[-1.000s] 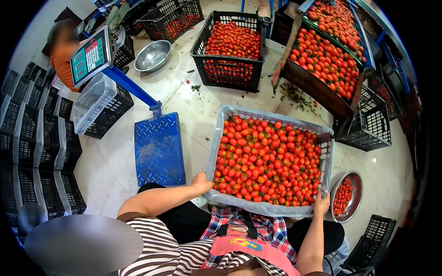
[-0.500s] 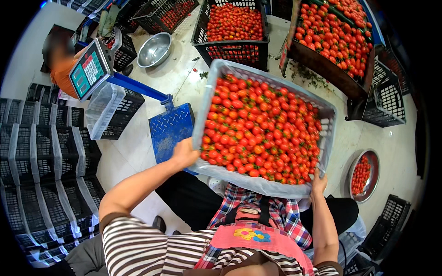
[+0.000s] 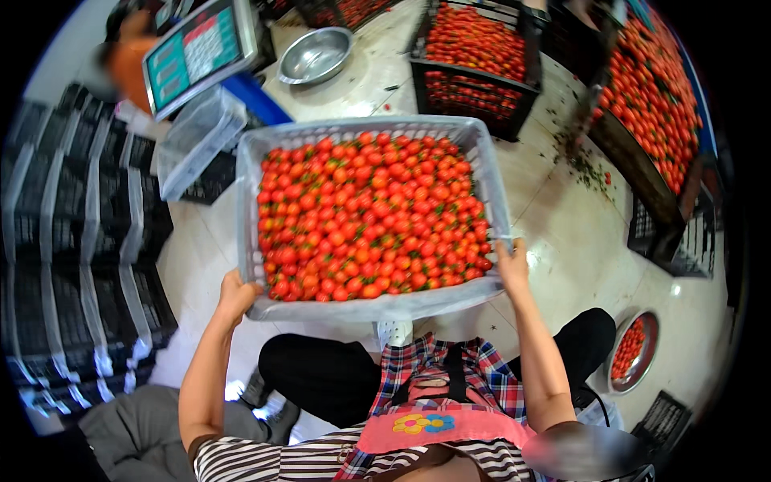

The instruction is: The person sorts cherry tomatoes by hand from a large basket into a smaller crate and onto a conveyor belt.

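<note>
Well left of the lined crate [image 3: 373, 309] stand stacks of black crates [image 3: 72, 305]; beyond its far left corner is a scale display [image 3: 201, 52]. The person's left hand [image 3: 237, 295] grips the crate's near left corner, its fingertips hidden. The crate, heaped with small red tomatoes [image 3: 373, 221], is held between both hands in front of the torso, apparently clear of the floor. Past its far side sit a steel bowl [image 3: 316, 58] and, farther right, a black crate [image 3: 522, 104] of tomatoes. The right hand [image 3: 512, 269] grasps the crate's right side near the front corner. Right of the crate and nearer the body is a metal basin [image 3: 645, 365] holding tomatoes.

Since both hands bear near the front corners, the far side probably wants to dip; good handling would mean gripping rim and liner together, elbows close, crate level, so nothing rolls off.
</note>
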`<state>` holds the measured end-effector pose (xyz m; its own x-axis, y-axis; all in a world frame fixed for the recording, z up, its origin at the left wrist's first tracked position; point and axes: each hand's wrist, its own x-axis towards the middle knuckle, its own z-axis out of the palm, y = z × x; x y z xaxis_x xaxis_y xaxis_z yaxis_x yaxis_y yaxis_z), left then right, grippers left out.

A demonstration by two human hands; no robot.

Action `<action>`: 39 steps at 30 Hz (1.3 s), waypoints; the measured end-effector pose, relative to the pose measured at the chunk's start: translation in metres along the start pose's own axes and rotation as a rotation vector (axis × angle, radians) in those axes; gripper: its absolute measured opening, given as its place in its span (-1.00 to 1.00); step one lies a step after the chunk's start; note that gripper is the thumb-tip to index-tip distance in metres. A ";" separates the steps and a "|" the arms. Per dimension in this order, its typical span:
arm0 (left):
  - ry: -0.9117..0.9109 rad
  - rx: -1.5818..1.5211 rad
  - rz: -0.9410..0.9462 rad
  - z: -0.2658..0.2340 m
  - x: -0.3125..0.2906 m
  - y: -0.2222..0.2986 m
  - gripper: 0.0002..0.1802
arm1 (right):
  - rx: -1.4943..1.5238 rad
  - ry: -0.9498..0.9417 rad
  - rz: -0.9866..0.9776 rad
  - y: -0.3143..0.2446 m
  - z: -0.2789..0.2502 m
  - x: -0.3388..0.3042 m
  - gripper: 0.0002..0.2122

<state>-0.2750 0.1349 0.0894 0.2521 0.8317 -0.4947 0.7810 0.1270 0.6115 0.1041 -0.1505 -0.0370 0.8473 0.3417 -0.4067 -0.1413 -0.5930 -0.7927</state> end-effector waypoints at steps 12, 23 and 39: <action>0.164 -0.232 0.017 -0.058 0.041 -0.097 -0.66 | -0.219 -0.158 -0.252 -0.096 0.032 -0.081 -0.67; 0.847 0.386 -0.196 -0.074 0.034 -0.111 -0.10 | -0.126 -0.464 -0.404 -0.093 0.094 -0.109 -0.59; 0.234 -0.111 1.338 0.210 -0.139 0.159 -0.65 | -0.244 0.543 -0.524 0.047 -0.384 0.001 -0.56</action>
<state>-0.0657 -0.0741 0.1252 0.6627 0.4220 0.6187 -0.0340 -0.8083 0.5878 0.2947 -0.4585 0.1002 0.9126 0.2545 0.3201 0.4081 -0.6176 -0.6723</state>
